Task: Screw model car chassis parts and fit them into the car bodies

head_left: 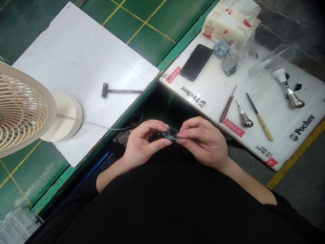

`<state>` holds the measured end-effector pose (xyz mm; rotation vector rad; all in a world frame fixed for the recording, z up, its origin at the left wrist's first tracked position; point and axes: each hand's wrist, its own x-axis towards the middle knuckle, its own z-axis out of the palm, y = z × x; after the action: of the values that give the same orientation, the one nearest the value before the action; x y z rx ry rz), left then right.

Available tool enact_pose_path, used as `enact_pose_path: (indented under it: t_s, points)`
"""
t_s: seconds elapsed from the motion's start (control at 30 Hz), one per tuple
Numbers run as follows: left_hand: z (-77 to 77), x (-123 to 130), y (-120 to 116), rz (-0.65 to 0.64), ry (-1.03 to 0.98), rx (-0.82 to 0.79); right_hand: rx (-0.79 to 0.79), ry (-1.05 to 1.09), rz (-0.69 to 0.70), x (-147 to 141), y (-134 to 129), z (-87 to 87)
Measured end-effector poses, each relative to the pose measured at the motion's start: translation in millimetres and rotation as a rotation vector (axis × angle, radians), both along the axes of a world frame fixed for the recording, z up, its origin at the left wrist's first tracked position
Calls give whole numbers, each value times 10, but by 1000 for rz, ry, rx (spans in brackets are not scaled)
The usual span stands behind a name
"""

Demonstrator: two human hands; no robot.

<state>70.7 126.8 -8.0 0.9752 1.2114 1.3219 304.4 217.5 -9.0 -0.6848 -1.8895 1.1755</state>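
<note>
A small dark part (171, 133) is held between both hands, close to the black-clothed torso. My left hand (144, 141) pinches its left end with thumb and fingers. From the other side, the fingertips of my right hand (205, 139) close on the part's right end. Fine details of the part are too small to make out. Beyond my right hand, a brown-handled awl (226, 108), a short metal-handled tool (244, 117) and a file with a yellow handle (261, 122) lie on the white board.
A fan (63, 117) and a small hammer (105, 90) are on the left white sheet (76, 51). The right board (210, 84) bears a phone (196, 62), a blue item (221, 48), a tissue pack (225, 23), plastic bags and another metal-handled tool (294, 98).
</note>
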Motion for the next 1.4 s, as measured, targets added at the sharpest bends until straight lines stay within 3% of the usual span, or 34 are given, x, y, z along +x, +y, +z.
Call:
enact_pose_path:
  t_s: [0.33,0.5,0.63,0.8,0.87,1.4]
  points:
    - [-59,19,-2,9,-5,56,27,20,-2,-17,1,-19]
    - [-14,32,0,11,-10,-44,-50,-14,-28,2,-19,-21]
    - [-22,1,30,-44,-133,-186,-276,-1,-151,-4,-19,-44]
    - [-79,1,90,-194,-472,-435,-812,71,-194,-64,35,-144]
    - [-80,18,104,-187,-523,-496,-926,89,-190,-88,48,-177]
    - [-104,49,157,-148,-581,-545,-966,116,-161,-115,54,-168]
